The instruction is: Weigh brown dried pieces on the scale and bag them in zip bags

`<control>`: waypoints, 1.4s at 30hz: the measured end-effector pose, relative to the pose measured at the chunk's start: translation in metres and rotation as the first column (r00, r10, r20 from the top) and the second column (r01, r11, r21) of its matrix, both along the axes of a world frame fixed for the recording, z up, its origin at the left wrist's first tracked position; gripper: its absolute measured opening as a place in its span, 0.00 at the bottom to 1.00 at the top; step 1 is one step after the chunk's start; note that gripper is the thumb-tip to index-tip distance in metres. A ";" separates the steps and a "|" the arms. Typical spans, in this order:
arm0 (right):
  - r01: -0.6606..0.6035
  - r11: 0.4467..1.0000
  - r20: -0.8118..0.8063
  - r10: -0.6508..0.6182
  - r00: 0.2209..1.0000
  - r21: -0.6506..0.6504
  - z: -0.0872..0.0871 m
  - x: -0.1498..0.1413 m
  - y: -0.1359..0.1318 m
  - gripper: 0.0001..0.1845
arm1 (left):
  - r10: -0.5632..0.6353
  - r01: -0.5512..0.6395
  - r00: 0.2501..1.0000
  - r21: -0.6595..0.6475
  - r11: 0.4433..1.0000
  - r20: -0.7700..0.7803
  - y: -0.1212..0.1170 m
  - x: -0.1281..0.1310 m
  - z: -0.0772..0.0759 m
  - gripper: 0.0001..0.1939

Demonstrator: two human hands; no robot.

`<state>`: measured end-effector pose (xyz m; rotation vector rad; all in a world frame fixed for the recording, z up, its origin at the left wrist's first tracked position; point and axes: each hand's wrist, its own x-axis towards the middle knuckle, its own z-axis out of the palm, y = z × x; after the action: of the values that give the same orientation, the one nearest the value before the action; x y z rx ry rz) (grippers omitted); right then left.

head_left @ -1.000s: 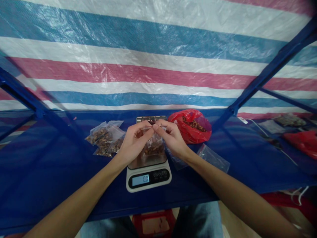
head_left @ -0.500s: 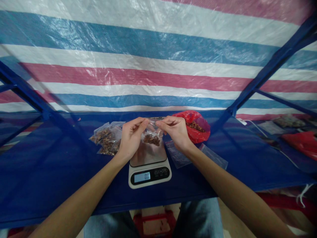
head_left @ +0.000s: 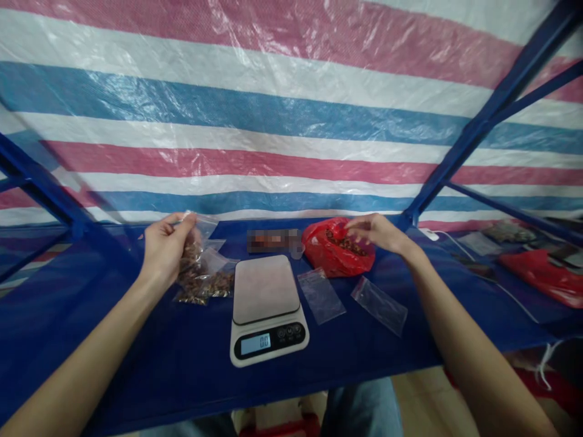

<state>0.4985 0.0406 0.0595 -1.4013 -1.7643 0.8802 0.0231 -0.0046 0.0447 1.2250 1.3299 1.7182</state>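
Observation:
My left hand pinches the top of a clear zip bag with brown bits in it, over a pile of filled zip bags on the left. My right hand hovers at the right rim of a red plastic bag, fingers apart and nothing seen in them. Small brown pieces that look like dried spice or nuts show in the red bag's mouth. Between my hands stands a white kitchen scale, its plate bare and its display reading 0.0.
Two flat, unfilled zip bags lie right of the scale. Behind it are a blurred-out dark box and a small clear cup. Blue posts rise from the blue table; another red bag lies far right.
Both hands were together over the scale, holding the filled zip bag. My left hand has carried it left to the pile; my right hand has let go and moved right to the red bag.

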 end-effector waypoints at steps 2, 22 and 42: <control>-0.070 0.993 0.168 0.085 0.982 -0.096 -0.008 0.011 0.008 0.07 | -0.032 0.028 0.998 -0.073 0.997 -0.063 0.001 -0.006 -0.009 0.15; -0.229 0.951 0.615 0.054 0.786 0.209 -0.062 0.009 0.008 0.21 | 0.099 -0.154 0.589 0.009 0.988 -0.802 0.008 -0.041 -0.035 0.16; -0.010 0.898 0.316 -0.144 0.938 0.439 -0.033 -0.004 -0.004 0.09 | 0.110 -0.158 0.627 0.012 0.987 -0.771 0.005 -0.037 -0.037 0.14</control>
<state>0.4942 0.0362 0.0263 -1.3544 -1.9965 0.1766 -0.0138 0.0002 0.0075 1.9994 1.9771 1.2289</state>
